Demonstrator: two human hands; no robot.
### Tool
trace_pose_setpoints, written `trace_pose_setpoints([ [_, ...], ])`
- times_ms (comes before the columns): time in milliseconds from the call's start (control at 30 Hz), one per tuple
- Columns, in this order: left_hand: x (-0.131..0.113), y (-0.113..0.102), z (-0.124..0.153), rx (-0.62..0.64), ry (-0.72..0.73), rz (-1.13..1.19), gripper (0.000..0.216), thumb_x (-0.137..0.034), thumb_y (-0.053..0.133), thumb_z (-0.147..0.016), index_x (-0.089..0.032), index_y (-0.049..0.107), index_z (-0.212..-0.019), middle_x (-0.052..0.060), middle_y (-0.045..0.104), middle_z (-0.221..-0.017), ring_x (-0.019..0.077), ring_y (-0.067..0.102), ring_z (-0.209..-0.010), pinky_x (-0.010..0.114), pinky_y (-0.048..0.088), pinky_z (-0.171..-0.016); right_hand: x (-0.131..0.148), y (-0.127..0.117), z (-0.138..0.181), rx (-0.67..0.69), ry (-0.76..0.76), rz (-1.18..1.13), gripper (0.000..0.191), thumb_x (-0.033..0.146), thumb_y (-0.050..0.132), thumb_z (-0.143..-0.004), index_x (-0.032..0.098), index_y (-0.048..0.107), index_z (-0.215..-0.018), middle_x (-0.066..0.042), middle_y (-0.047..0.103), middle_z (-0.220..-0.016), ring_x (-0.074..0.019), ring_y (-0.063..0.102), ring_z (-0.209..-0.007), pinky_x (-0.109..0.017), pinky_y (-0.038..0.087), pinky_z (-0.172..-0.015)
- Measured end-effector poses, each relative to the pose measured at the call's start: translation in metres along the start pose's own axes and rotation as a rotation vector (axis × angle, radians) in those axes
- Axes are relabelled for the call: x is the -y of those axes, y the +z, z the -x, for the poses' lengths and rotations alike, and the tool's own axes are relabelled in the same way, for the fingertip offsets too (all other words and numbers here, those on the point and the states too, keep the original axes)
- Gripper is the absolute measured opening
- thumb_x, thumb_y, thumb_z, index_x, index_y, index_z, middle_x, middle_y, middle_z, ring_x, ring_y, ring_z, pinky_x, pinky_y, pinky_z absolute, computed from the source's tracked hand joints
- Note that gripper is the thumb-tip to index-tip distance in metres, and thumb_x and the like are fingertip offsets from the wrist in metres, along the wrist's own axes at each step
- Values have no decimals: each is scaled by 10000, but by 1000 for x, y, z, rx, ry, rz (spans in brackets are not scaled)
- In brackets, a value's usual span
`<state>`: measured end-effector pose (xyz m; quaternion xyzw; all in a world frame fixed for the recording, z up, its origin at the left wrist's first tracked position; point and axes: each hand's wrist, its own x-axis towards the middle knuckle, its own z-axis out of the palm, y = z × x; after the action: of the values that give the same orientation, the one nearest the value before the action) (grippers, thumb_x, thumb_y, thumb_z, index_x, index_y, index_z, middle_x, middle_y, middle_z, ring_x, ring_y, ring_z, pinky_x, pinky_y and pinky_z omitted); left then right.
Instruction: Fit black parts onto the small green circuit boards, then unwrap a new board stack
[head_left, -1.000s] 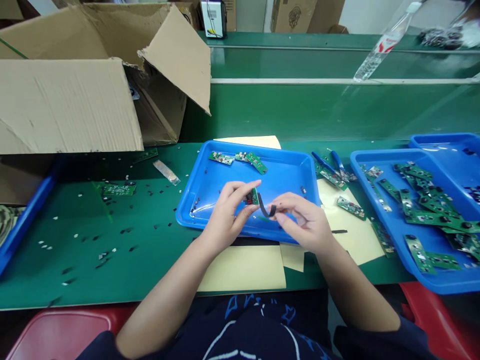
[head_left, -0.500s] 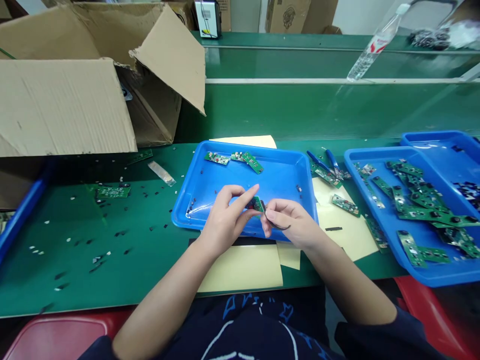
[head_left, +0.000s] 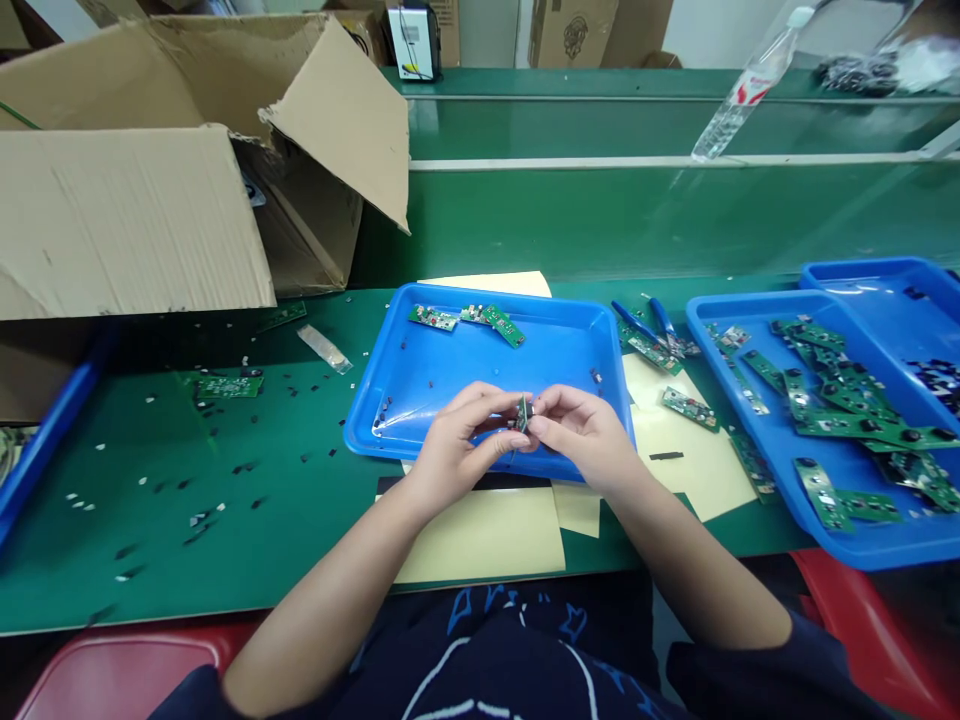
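Note:
Over the front of a blue tray [head_left: 480, 372], my left hand [head_left: 459, 440] grips a small green circuit board [head_left: 523, 412] between thumb and fingers. The board is turned nearly edge-on to me. My right hand [head_left: 583, 432] closes its thumb and forefinger on the board's right side, by a small black part [head_left: 531, 409]. Fingers hide much of the board. At the tray's back lie a few more circuit boards [head_left: 504, 325], and small dark bits [head_left: 381, 412] are scattered near its left wall.
Right of the tray are blue-handled cutters [head_left: 663, 318], a loose board [head_left: 689, 409] and yellow paper [head_left: 720, 480]. Another blue tray [head_left: 806, 520] holds many boards. A torn cardboard box [head_left: 135, 220] stands back left; small scraps litter the green tabletop [head_left: 300, 530]. A bottle [head_left: 750, 90] leans behind.
The board has turned edge-on in my left hand. My right hand has moved in against it; the thin dark curved strip seen at my right fingers no longer shows.

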<state>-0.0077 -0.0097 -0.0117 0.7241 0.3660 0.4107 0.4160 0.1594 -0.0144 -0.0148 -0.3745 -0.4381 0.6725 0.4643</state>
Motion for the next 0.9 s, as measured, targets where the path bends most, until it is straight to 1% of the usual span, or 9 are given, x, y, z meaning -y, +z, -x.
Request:
trace_pose_setpoints([
  [67,1,2,0,-43,-11,21,284,-299,599,-822,-183,632,-1080,63,579,-907,145,591,-830,254,547,-706,0,2,0,-48,-31,5,267,332,737,-678,190,543,-795,34,605,-655,-101,607,-571,-260,537,-580],
  [167,3,4,0,-102,8,46,292,-281,609,-814,-195,630,-1092,55,570,-888,141,588,-819,237,551,-673,1,2,0,-66,-44,-4,368,294,714,-709,221,505,-1004,58,595,-628,-106,608,-564,-272,543,-588],
  [233,4,5,0,-124,15,57,299,-266,626,-801,-202,633,-1093,53,569,-882,143,587,-826,237,551,-679,1,2,-1,-72,-69,-20,400,283,697,-728,230,490,-1065,70,584,-603,-101,600,-551,-265,534,-584],
  [333,5,6,0,-150,-3,92,317,-246,638,-790,-205,628,-1104,51,573,-888,142,591,-830,247,551,-703,1,3,-1,-77,-88,-2,232,295,691,-732,203,571,-909,49,589,-618,-94,599,-570,-251,522,-593],
  [400,5,7,0,-165,-34,141,329,-232,640,-786,-204,618,-1114,47,575,-892,139,594,-829,248,549,-708,0,4,-1,-87,-70,16,181,300,708,-711,190,585,-787,35,598,-642,-90,599,-575,-246,516,-591],
  [567,6,12,2,-165,-94,306,274,-227,667,-761,-186,642,-1031,56,593,-923,156,605,-869,265,542,-738,1,2,-5,-56,6,18,233,341,733,-675,177,568,-691,43,572,-610,-75,563,-509,-229,485,-527],
  [700,3,10,1,-99,-94,399,223,-238,685,-747,-173,660,-959,43,599,-863,140,601,-810,259,525,-733,2,-6,-7,19,6,67,253,382,702,-702,174,560,-680,38,566,-592,-74,533,-471,-231,466,-489],
  [800,0,8,0,-58,-127,434,212,-253,696,-736,-163,662,-925,36,595,-832,132,595,-773,247,510,-708,3,-11,-5,-51,-194,320,148,307,641,-772,183,569,-732,10,605,-665,-104,575,-562,-255,491,-544],
  [900,-3,6,-1,-17,-239,479,222,-288,702,-728,-151,655,-897,27,591,-802,124,585,-730,239,497,-670,2,-12,-4,-199,-574,697,44,182,577,-819,197,566,-780,-11,617,-722,-134,594,-678,-287,503,-630],
])
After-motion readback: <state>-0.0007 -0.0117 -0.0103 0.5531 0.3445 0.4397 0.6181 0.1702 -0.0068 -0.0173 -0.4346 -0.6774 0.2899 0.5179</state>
